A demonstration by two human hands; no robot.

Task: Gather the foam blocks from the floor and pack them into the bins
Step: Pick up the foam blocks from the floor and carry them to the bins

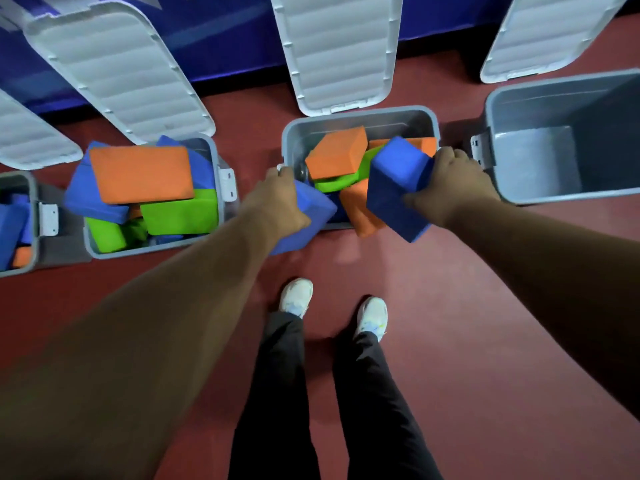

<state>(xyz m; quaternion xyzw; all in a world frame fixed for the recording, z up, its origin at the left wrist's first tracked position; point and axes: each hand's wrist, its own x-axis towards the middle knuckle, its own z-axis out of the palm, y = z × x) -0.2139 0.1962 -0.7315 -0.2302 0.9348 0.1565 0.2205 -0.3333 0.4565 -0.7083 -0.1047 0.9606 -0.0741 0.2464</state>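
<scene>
Two blue foam blocks are held over the middle bin [360, 110], one in each grip. The right grip [457, 188] has its fingers curled round the far side and its thumb on the near face of a blue block [398, 188], which is tilted on edge above the bin's near right corner. The left grip [280, 199] clamps another blue block [311, 209] from above at the bin's near left corner; that block slants down over the near rim, and the hand hides much of it. Both arms reach forward and down, nearly straight, with the backs of the hands facing up.

Inside the middle bin lie an orange block [337, 152] on top, a green block [341, 181] under it, and another orange block [360, 209] leaning against the near wall. Its lid [339, 50] stands open behind it.

Just to the left, a second bin [138, 251] is heaped above its rim with orange, green and blue blocks. Farther left, a third bin [33, 188] shows blue and orange blocks. On the right, a fourth bin [540, 161] shows its bare grey bottom.

The bins stand in a row on the red floor [450, 306] before a blue wall pad [225, 39]. White shoes [296, 296] and dark trousers stand below.
</scene>
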